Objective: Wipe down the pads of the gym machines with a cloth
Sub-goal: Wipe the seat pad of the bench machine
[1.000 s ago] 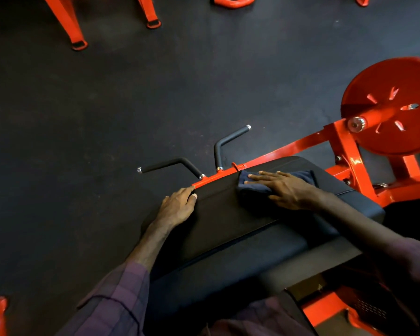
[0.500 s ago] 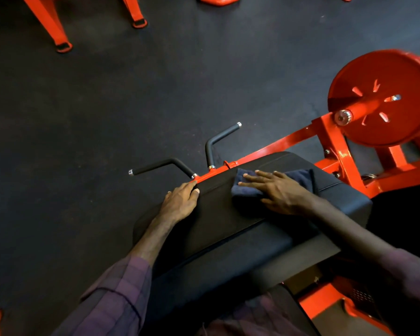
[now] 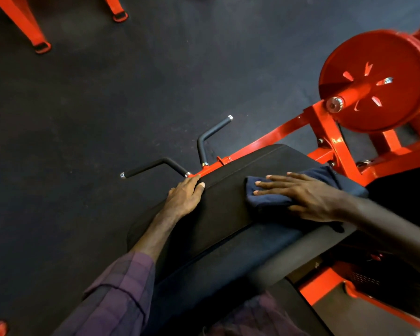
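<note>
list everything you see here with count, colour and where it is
pad: 1, black, centre, under both hands
cloth: 1, dark blue, on the pad under the right hand
handles: 2, black with silver tips, sticking out past the pad's far edge
frame: 1, orange-red, right of the pad
weight plate: 1, orange-red, upper right on the frame
legs: 2, orange-red, top left, from another machine
floor: dark grey, all around
sleeve: 1, purple plaid, lower left
left hand: rests on the pad's left edge
right hand: flat, fingers straight, presses the cloth
</note>
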